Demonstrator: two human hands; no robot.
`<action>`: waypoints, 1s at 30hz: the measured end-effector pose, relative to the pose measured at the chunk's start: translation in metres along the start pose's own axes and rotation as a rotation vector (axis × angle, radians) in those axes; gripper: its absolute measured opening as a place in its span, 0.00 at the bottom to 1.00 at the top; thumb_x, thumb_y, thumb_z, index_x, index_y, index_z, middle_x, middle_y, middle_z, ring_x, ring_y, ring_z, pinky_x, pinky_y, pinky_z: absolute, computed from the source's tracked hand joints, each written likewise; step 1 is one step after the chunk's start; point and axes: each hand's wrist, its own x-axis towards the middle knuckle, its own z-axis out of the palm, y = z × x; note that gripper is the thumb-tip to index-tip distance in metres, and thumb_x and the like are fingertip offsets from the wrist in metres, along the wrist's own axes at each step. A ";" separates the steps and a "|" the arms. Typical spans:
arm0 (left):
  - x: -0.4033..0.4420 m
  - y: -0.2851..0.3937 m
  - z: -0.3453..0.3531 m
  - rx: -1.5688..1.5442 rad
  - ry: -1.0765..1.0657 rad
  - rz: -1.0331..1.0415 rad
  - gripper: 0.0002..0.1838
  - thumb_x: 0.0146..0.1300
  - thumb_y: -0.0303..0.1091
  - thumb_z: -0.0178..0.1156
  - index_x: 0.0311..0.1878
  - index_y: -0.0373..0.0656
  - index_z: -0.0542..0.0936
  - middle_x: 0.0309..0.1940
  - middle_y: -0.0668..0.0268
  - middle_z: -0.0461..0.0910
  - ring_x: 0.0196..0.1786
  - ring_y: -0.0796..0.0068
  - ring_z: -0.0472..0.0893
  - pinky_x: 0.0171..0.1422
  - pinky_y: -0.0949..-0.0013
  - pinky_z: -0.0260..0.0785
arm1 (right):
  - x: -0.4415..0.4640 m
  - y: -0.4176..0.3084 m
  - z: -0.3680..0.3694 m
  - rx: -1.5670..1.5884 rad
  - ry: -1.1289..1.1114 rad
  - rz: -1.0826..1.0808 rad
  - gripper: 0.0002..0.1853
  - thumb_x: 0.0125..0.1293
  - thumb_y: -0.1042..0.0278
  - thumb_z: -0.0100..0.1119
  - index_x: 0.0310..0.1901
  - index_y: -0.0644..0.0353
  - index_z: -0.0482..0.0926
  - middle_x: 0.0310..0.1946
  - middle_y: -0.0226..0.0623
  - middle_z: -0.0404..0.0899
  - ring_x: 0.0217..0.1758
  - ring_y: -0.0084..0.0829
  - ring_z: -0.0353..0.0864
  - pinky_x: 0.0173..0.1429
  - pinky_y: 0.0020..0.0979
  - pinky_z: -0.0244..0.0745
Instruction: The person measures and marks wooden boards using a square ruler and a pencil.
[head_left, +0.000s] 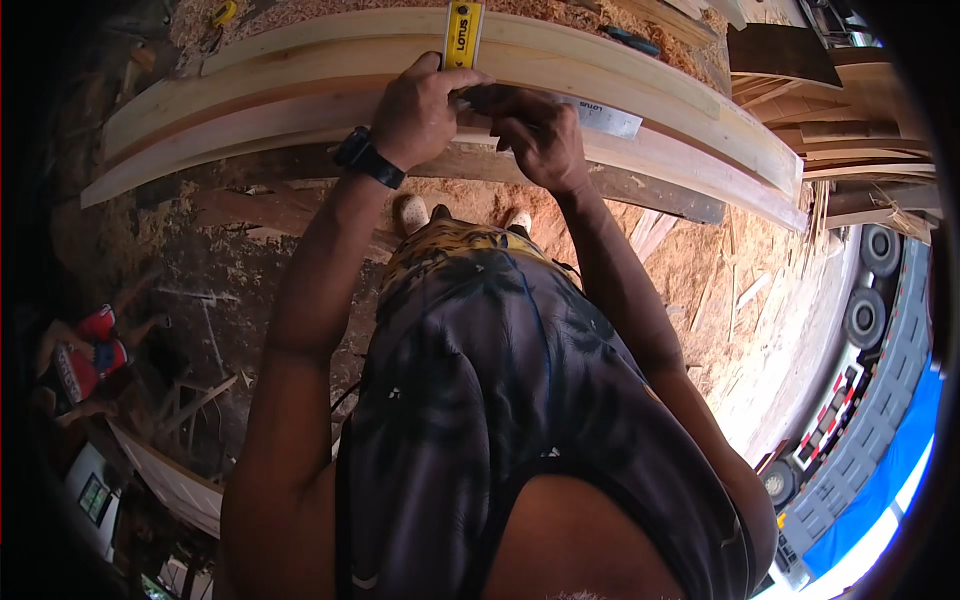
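Observation:
My left hand (418,112), with a black watch at its wrist, is closed around the lower part of a try square with a yellow handle (462,38) marked LOTUS. The square's silver blade (612,120) lies along the boards and shows to the right of my fingers. My right hand (545,140) is curled in a pinch close to the blade; whatever is between its fingertips is hidden in shadow. Under both hands run long pale planks (290,75), laid side by side. A darker timber (650,188) lies along their near side.
Wood shavings cover the ground. A yellow tape measure (223,12) lies at the top left, a dark blue tool (630,40) beyond the planks. Stacked boards (850,150) stand right, with a truck (850,400) beyond. A person in red (90,355) is at far left.

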 end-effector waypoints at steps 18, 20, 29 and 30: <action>0.000 0.000 -0.002 0.024 -0.024 0.002 0.21 0.59 0.22 0.70 0.56 0.54 0.88 0.43 0.55 0.81 0.47 0.52 0.85 0.54 0.54 0.81 | -0.001 -0.002 -0.012 0.295 -0.033 0.239 0.08 0.65 0.78 0.58 0.39 0.72 0.86 0.26 0.39 0.85 0.26 0.27 0.85 0.33 0.28 0.80; 0.000 0.000 -0.002 0.026 -0.024 0.003 0.21 0.59 0.23 0.70 0.56 0.54 0.88 0.43 0.55 0.81 0.47 0.52 0.85 0.54 0.54 0.81 | -0.002 0.003 -0.012 0.328 0.000 0.217 0.08 0.65 0.78 0.58 0.39 0.72 0.86 0.26 0.39 0.85 0.26 0.26 0.84 0.33 0.27 0.79; -0.001 -0.001 -0.001 0.034 -0.028 0.001 0.23 0.58 0.22 0.71 0.57 0.55 0.87 0.44 0.56 0.80 0.45 0.54 0.85 0.52 0.54 0.81 | -0.010 0.000 -0.029 0.465 0.335 0.268 0.09 0.80 0.71 0.57 0.52 0.66 0.82 0.35 0.37 0.89 0.27 0.20 0.81 0.35 0.22 0.77; -0.001 -0.001 -0.002 0.033 -0.027 -0.002 0.23 0.58 0.22 0.71 0.57 0.55 0.87 0.44 0.56 0.80 0.45 0.54 0.85 0.52 0.54 0.81 | -0.010 -0.001 -0.040 0.411 0.398 0.249 0.08 0.80 0.70 0.58 0.51 0.65 0.83 0.34 0.35 0.89 0.27 0.19 0.81 0.35 0.21 0.76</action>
